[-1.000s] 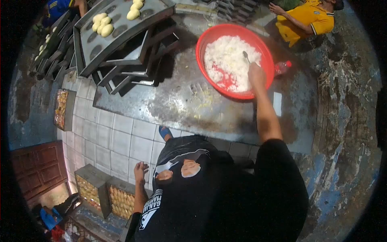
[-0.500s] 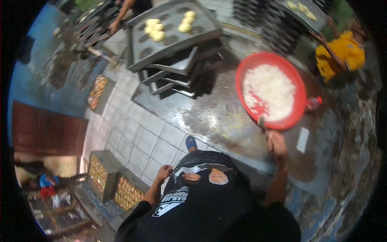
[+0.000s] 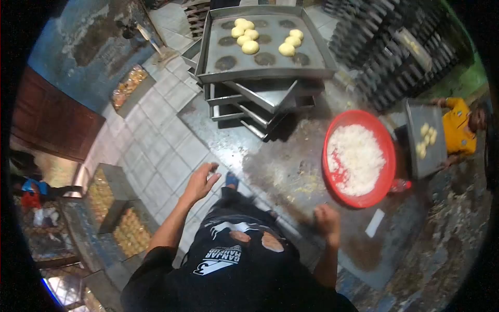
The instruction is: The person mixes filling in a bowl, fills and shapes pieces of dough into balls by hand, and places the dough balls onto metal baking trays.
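My left hand [image 3: 201,182] is raised over the tiled floor, its fingers apart and holding nothing. Over the front edge of the metal table [image 3: 280,169], my right hand [image 3: 327,222] is closed; whatever it may hold is hidden. To its upper right stands a red basin [image 3: 390,164] of white crumbly material [image 3: 358,158]. No spoon shows in the basin. A metal tray [image 3: 265,76] with round hollows lies on a skewed stack of trays [image 3: 260,117]. Pale yellow dough balls [image 3: 250,47] sit in two groups on that top tray.
A red-capped bottle [image 3: 399,185] and a white strip [image 3: 375,223] are near the basin. At right, a person in yellow [image 3: 460,125] holds a tray [image 3: 416,122] of dough pieces. Dark racks [image 3: 364,41] stand behind. Boxes of packed goods [image 3: 130,231] are lower left.
My right hand has left the basin and moved toward the table's front edge. My left hand has risen and opened. The view has swung left, and the person in yellow now holds a tray nearer the basin.
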{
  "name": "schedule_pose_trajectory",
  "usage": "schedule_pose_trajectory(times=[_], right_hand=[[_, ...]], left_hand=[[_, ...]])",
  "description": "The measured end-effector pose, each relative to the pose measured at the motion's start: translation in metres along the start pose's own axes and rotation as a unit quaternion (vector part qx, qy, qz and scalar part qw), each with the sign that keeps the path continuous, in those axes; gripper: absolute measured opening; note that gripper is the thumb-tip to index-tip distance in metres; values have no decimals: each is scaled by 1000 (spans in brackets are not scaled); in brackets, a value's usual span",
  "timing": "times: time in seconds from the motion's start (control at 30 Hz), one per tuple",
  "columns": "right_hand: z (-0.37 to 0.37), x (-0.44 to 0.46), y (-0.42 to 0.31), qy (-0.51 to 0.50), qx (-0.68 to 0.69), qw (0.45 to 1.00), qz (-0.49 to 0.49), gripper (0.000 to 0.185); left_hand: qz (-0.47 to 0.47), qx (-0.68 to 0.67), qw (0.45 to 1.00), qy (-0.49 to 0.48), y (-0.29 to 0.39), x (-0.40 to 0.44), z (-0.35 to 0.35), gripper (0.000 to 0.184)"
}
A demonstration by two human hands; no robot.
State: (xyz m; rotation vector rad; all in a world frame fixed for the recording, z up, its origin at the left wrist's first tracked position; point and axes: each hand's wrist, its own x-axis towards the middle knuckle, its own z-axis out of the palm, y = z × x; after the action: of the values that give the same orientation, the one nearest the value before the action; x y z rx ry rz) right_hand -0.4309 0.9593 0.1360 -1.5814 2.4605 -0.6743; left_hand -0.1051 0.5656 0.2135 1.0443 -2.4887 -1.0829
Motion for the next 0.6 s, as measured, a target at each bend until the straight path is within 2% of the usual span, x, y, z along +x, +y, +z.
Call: schedule_pose_trajectory(times=[0.03, 0.07, 0.1, 0.17, 0.2, 0.23, 0.3, 0.37, 0.4, 0.43, 0.5, 0.53, 0.57, 0.6], right_hand=[[-37, 49, -52, -76, 106, 986, 102, 18], [-82, 97, -107, -146, 208, 946, 203, 18], [-99, 133, -125, -163, 262, 929, 206, 22], [-145, 211, -176, -124, 235, 951, 159, 27], [-147, 252, -172, -69, 230, 965, 106, 26], [-147, 292, -166, -17, 227, 972, 51, 25], [-152, 368, -189, 77, 171, 981, 50, 25], [-144, 428, -194, 138, 93, 986, 6, 25], [-143, 453, -191, 142, 42, 989, -14, 27], [-145, 474, -192, 110, 30, 993, 42, 30], [-128, 525, -170, 48, 50, 986, 151, 39], [-112, 553, -130, 32, 92, 986, 132, 45], [-105, 571, -131, 30, 69, 987, 143, 58], [-96, 600, -99, 19, -39, 975, 218, 68]], left_hand=[[80, -1, 996, 31, 30, 25, -14, 36], [157, 0, 985, 68, 58, 48, -30, 37], [218, 15, 973, 79, 78, 72, -46, 41], [369, 48, 915, 154, 112, 127, -79, 46], [397, 46, 898, 182, 124, 151, -92, 46], [411, 52, 884, 216, 129, 173, -100, 46], [371, 110, 889, 245, 126, 208, -112, 45], [355, 89, 884, 290, 115, 228, -112, 46], [325, 60, 918, 220, 106, 236, -108, 45], [271, 48, 949, 155, 82, 239, -109, 45], [332, 101, 912, 220, 48, 245, -97, 35], [276, 42, 954, 107, 53, 241, -113, 33], [346, 77, 911, 210, 44, 243, -107, 38], [334, 82, 911, 228, 44, 243, -107, 41]])
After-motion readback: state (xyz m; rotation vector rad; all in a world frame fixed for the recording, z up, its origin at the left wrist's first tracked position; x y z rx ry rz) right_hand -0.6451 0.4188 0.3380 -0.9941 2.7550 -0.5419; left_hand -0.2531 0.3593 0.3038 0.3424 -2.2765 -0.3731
